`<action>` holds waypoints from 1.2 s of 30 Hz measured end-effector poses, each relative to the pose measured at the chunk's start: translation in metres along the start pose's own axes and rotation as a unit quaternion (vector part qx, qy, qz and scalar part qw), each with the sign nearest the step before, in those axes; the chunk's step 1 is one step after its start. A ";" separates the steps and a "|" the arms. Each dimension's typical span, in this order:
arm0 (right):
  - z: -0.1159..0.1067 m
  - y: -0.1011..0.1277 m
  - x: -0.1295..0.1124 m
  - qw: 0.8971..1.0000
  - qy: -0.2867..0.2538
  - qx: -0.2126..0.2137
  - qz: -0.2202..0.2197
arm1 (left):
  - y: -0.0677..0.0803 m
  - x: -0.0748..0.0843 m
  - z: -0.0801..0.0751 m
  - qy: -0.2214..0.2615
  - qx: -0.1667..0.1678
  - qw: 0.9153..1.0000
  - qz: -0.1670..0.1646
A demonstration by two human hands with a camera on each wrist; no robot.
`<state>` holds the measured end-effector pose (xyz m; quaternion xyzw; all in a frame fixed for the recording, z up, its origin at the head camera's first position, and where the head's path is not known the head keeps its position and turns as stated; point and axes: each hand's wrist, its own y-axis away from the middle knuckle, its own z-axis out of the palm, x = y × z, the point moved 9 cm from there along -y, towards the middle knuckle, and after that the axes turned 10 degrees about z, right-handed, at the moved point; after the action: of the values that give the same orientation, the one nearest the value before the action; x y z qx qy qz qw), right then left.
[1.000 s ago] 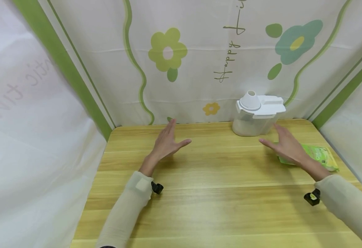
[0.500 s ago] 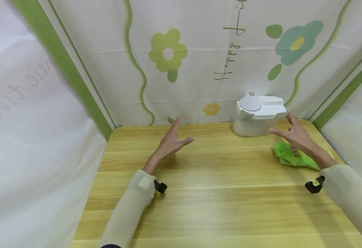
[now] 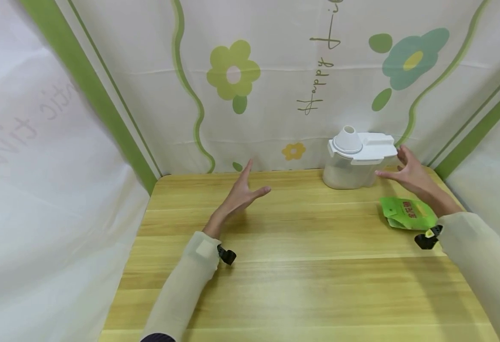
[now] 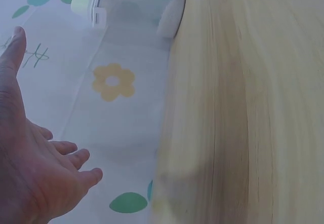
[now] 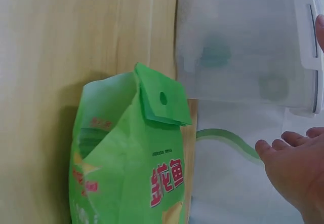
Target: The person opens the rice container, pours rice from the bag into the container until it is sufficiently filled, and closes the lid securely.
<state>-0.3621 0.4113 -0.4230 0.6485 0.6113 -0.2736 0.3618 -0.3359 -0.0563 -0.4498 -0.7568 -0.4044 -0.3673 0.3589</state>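
A clear plastic storage container with a white lid and cone-shaped spout stands upright at the table's back edge, right of centre. Something whitish lies low inside it in the left wrist view. My right hand is at the container's right end, thumb and fingers spread; its fingers look apart from the wall in the right wrist view. Below that hand lies a green printed bag, partly hidden by my forearm. My left hand hovers over the back left, thumb held apart, holding nothing.
The wood-grain table runs back to a white curtain printed with flowers and lettering. More white cloth hangs along the left, and another panel rises at the right. Each wrist carries a small black camera.
My right hand has moved up and right, from the container's lower front to its right end, uncovering the green bag's left part. The left hand has shifted slightly right.
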 end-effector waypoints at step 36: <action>0.002 -0.038 -0.002 0.999 -0.021 0.022 0.040 | -0.040 0.003 0.038 0.084 -0.011 0.996 0.020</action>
<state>-0.3999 0.4083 -0.4280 0.6744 0.5707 -0.2858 0.3712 -0.3595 -0.0068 -0.4550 -0.7349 -0.3536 -0.4268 0.3908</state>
